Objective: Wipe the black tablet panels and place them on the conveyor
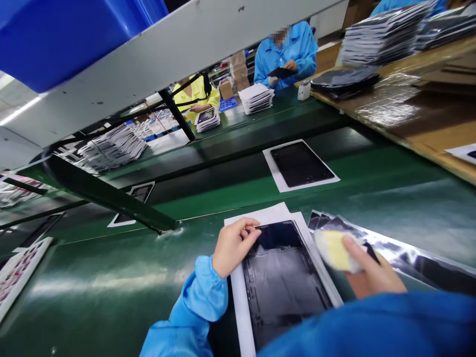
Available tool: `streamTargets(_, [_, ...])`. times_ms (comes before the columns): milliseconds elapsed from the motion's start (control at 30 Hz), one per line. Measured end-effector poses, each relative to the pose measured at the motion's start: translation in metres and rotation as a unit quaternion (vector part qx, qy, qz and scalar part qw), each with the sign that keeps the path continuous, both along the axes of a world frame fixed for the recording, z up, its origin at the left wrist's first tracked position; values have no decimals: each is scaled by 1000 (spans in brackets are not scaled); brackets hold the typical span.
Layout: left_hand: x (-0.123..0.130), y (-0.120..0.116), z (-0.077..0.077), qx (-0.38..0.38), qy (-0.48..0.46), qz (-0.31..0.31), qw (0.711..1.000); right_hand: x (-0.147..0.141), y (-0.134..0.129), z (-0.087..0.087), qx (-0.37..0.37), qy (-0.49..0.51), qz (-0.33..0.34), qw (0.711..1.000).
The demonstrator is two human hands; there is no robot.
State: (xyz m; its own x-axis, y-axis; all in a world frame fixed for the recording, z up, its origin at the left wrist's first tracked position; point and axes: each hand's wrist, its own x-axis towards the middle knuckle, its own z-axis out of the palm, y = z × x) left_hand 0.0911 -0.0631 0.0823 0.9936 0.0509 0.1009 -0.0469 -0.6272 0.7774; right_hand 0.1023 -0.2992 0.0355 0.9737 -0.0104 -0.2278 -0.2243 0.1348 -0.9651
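A black tablet-sized panel (284, 277) with a rounded rim lies on white sheets (235, 297) in front of me. Its upper part is glossy and its lower part looks hazy, as if covered by a film. At the panel's upper left corner, my left hand (234, 248) is closed in a pinch on the edge. My right hand (375, 272) is raised to the right of the panel, closed around a yellow-and-white sponge (336, 249); it looks slightly blurred. A small black piece (372, 253) sticks out by its fingers, its kind unclear.
Dark film strips (409, 258) lie at my right. Another panel (302, 163) rests on white paper on the green conveyor (208, 186) ahead. A green metal strut (107, 193) and an overhead shelf (122, 74) cross the left. Co-workers (284, 52) sit opposite beside paper stacks (256, 98).
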Motion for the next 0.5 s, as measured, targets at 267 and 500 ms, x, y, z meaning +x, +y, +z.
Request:
streamTargets(267, [23, 19, -14, -32, 70, 11, 997, 31, 33, 23, 129, 116, -17, 985])
streamTargets(500, [26, 19, -16, -4, 133, -8, 991, 31, 45, 1, -114, -42, 13, 992])
